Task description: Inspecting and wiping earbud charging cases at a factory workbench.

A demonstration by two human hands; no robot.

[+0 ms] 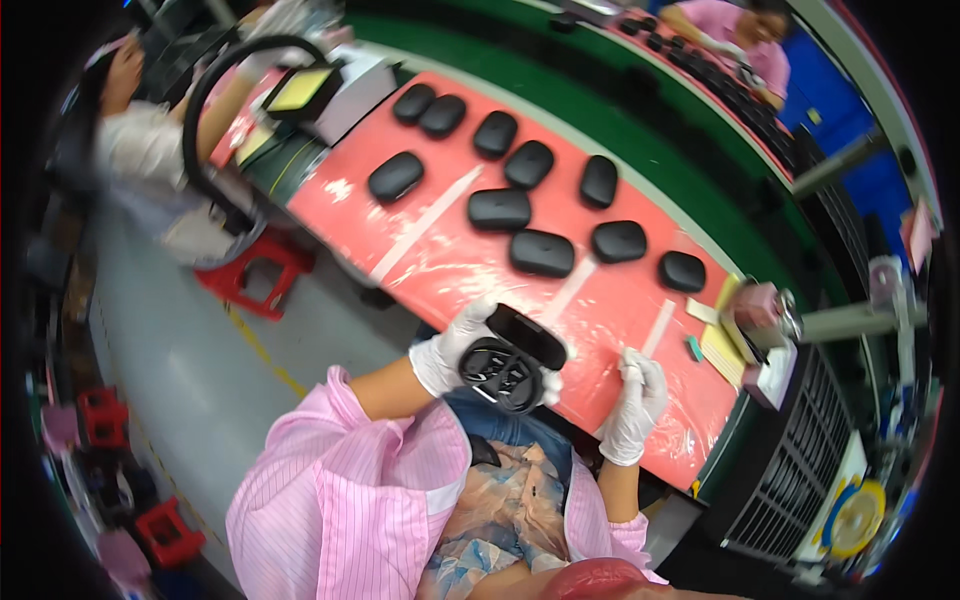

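Observation:
In my white-gloved left hand is an open black earphone case, its lid tipped back on the far side. Black earphones with small light-coloured pieces appear to lie inside; finer detail is too small to read. My right hand, also gloved in white, is over the table's near edge, apart from the case. Its thumb and fingers are drawn together, and whatever they might hold is too small to make out. Beyond both hands several closed black cases lie spread over the pink-covered table.
At the table's right end are a pink-and-metal container, yellow paper and a small green piece. A black slatted unit stands beyond. On the left sits a co-worker near a red stool; another person works far right.

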